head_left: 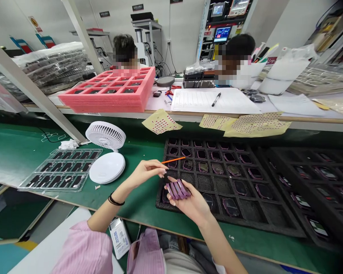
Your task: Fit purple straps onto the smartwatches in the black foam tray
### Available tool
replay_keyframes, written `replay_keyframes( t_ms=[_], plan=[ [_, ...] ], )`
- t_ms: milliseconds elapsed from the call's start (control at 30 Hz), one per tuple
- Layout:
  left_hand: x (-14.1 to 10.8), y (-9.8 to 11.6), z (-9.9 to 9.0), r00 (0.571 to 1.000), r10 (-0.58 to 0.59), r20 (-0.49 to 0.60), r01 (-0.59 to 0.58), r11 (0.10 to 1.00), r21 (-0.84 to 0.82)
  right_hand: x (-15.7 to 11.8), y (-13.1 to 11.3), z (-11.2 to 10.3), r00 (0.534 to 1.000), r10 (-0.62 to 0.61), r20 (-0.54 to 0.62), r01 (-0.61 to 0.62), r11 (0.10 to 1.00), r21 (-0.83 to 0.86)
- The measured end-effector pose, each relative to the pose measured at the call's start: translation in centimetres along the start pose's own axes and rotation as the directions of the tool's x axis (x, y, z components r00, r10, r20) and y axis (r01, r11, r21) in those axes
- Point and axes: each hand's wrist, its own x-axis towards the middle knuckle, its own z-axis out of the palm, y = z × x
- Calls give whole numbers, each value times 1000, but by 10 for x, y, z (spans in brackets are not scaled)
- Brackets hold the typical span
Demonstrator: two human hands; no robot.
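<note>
My right hand (190,199) is wrapped round a stack of several purple watch cases (178,189), held on edge side by side. To its upper left, my left hand (148,171) pinches a thin orange stick (174,160), whose far end points right over the tray. Both hands are above the near left part of a black foam tray (253,207). Many of its pockets hold dark square watch cases with purple rims, such as a watch case (230,206) near the front. Some pockets near my right hand hold nothing.
Another black foam tray (288,160) with watch parts stands at the right. On the left are a white fan (107,167) and a clear plastic tray (50,187) of black parts. A pink foam tray (103,101) lies on the shelf, where two people sit beyond.
</note>
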Motion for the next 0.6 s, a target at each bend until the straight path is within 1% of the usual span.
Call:
replay_keyframes(
  t_ms=[67,100,167,200,267,367,433,533,600],
  plan=[
    [0,13,17,991,99,86,-93,993,-71,-1,1,2,999,26,47,-25,1000,-4],
    [2,17,23,980,154,125,-144,985,-91,-1,2,4,997,36,65,-35,999,-6],
    [6,17,31,956,238,172,-219,968,-124,-3,3,7,994,55,95,-54,999,-6],
    [8,15,34,948,261,183,-236,961,-145,-4,3,8,992,62,108,-62,998,-4],
    [12,10,37,942,272,199,-237,955,-180,-7,4,11,988,77,132,-78,997,8],
    [14,6,39,938,256,233,-215,958,-189,-10,3,14,985,89,150,-96,995,38],
    [15,5,40,946,243,214,-201,959,-199,-11,3,15,982,100,159,-109,993,48],
    [15,5,41,956,250,151,-210,947,-243,-11,4,14,978,118,175,-129,990,53],
    [16,4,42,954,259,150,-219,945,-242,-11,5,14,976,123,180,-136,989,59]
  ],
)
